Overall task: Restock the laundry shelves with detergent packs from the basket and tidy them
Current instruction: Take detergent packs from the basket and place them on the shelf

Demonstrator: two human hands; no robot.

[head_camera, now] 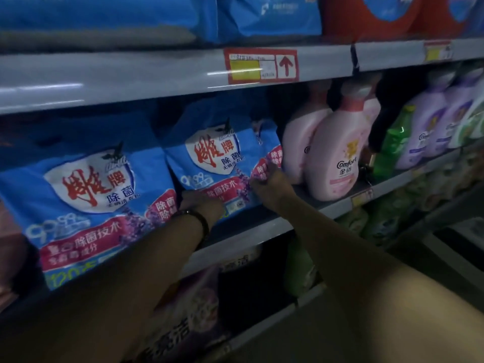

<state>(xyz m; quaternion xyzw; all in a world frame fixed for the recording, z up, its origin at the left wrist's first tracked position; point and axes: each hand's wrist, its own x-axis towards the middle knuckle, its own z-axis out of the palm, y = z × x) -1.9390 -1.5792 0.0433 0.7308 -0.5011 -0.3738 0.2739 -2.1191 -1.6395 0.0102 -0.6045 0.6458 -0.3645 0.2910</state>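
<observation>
Here both hands meet on one blue detergent pack (214, 158), standing upright on the middle shelf (262, 229) just beside the pink bottles (337, 153). The right hand (269, 183) pinches its lower right corner with curled fingers. The left hand (201, 203) lies against its lower left edge; I cannot tell whether it grips.
</observation>
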